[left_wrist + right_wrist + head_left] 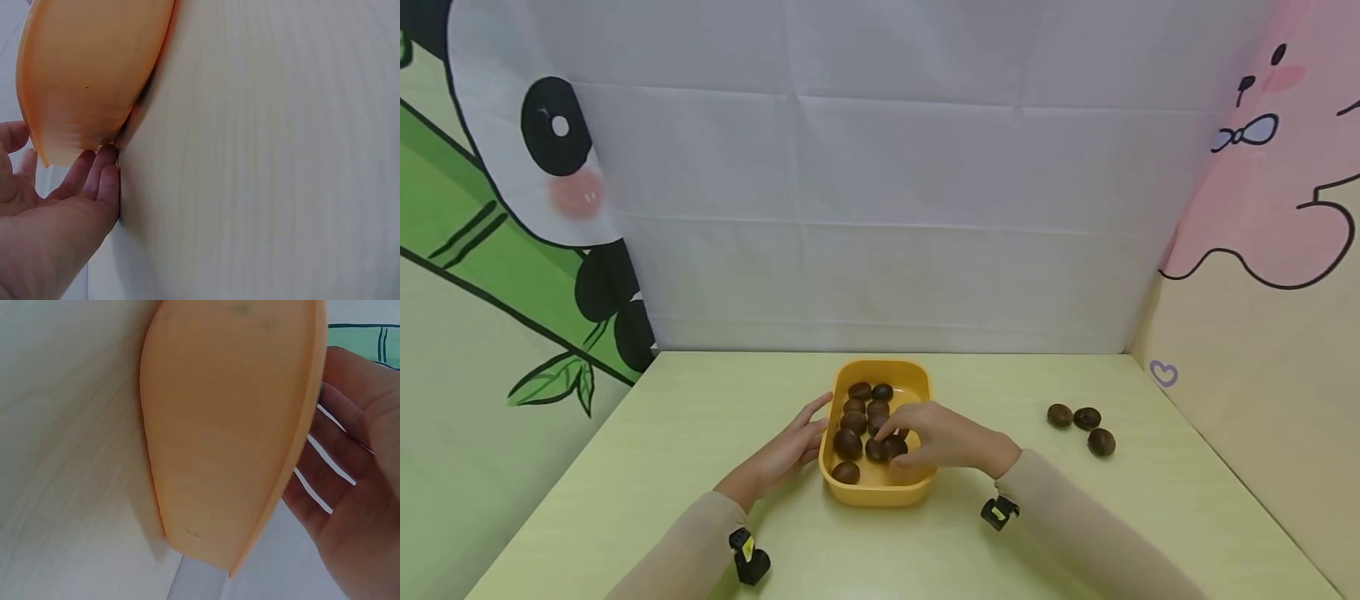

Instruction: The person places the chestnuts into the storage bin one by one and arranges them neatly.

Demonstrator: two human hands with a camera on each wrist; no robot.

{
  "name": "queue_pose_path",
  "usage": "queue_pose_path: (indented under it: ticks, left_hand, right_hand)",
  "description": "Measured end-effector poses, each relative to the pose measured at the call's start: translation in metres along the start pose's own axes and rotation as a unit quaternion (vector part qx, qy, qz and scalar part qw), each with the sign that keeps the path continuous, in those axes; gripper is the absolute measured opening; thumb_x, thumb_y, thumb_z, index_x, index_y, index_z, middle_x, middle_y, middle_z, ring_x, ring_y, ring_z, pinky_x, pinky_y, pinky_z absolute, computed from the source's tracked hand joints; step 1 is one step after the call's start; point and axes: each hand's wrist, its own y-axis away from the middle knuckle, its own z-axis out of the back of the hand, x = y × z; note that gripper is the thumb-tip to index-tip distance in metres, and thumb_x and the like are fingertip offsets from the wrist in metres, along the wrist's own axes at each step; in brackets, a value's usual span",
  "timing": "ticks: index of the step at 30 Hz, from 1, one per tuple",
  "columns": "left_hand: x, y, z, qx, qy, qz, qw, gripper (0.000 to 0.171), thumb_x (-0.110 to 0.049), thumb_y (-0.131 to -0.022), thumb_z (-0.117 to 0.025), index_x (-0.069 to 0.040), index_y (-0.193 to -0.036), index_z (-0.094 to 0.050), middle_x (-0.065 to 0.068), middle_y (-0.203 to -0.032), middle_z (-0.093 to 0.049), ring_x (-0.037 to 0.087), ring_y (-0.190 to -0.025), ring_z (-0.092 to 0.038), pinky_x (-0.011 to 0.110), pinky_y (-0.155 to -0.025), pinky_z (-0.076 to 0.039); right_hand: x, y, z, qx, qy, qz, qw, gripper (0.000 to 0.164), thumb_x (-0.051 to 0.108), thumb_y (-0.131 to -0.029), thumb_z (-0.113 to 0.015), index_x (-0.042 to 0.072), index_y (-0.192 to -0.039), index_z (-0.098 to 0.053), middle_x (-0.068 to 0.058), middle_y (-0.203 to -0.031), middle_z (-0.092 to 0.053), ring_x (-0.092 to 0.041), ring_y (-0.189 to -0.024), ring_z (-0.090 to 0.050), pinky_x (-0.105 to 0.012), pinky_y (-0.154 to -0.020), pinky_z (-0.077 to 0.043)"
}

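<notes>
A yellow plastic box (880, 496) stands on the table with several dark brown chestnuts (847, 444) inside, mostly along its left half. Over its right rim reaches my right hand (936, 435), its thumb and fingers bent around a chestnut (895, 447) low in the box. From the right wrist, the box's outer wall (225, 425) hides those fingertips. My left hand (778, 461) rests against the left side of the box, fingers extended. In the left wrist view its fingertips (107, 153) touch the box's outer wall (94, 69) near the table.
Three more chestnuts (1060, 416) lie grouped on the table to the right of the box. A white panel (887, 208) rises behind the pale table (700, 433). Painted walls flank both sides.
</notes>
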Motion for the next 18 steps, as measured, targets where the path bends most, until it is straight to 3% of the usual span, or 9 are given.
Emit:
queue_pose_path:
  ticks: [5,10,13,18]
  left_hand:
    - [-0.001,0.0,-0.001,-0.005,-0.003,0.001,1.0,0.061,-0.04,-0.109,-0.038,-0.03,-0.162,-0.009,0.024,-0.159,-0.028,0.04,-0.139,-0.041,0.051,-0.117,-0.026]
    - [-0.001,0.0,-0.002,-0.008,-0.005,0.005,0.9999,0.061,-0.041,-0.109,-0.039,-0.03,-0.162,-0.01,0.024,-0.159,-0.026,0.041,-0.139,-0.041,0.051,-0.117,-0.025]
    - [-0.001,0.0,-0.002,-0.005,-0.003,0.004,1.0,0.061,-0.04,-0.109,-0.039,-0.03,-0.162,-0.009,0.024,-0.159,-0.027,0.04,-0.139,-0.041,0.051,-0.117,-0.026]
    - [-0.001,0.0,-0.002,-0.005,-0.003,0.001,1.0,0.06,-0.039,-0.109,-0.038,-0.029,-0.162,-0.009,0.024,-0.158,-0.029,0.04,-0.138,-0.042,0.051,-0.116,-0.027]
  right_hand:
    - [0.004,-0.012,-0.013,0.023,0.013,0.018,0.999,0.03,0.02,-0.087,-0.081,0.012,-0.114,-0.073,0.006,-0.11,-0.068,-0.003,-0.094,-0.058,-0.023,-0.085,-0.052]
    - [0.004,-0.019,-0.025,0.041,0.045,0.015,0.998,0.03,0.024,-0.086,-0.082,0.013,-0.113,-0.074,0.009,-0.104,-0.07,0.0,-0.077,-0.057,-0.011,-0.071,-0.046]
    - [0.004,-0.022,-0.03,0.049,0.048,0.003,0.998,0.029,0.024,-0.086,-0.082,0.014,-0.112,-0.075,0.011,-0.103,-0.071,0.001,-0.071,-0.056,-0.009,-0.066,-0.045]
    - [0.003,-0.025,-0.034,0.053,0.059,-0.007,0.997,0.029,0.023,-0.086,-0.082,0.015,-0.113,-0.075,0.013,-0.106,-0.071,0.004,-0.076,-0.056,-0.009,-0.07,-0.045]
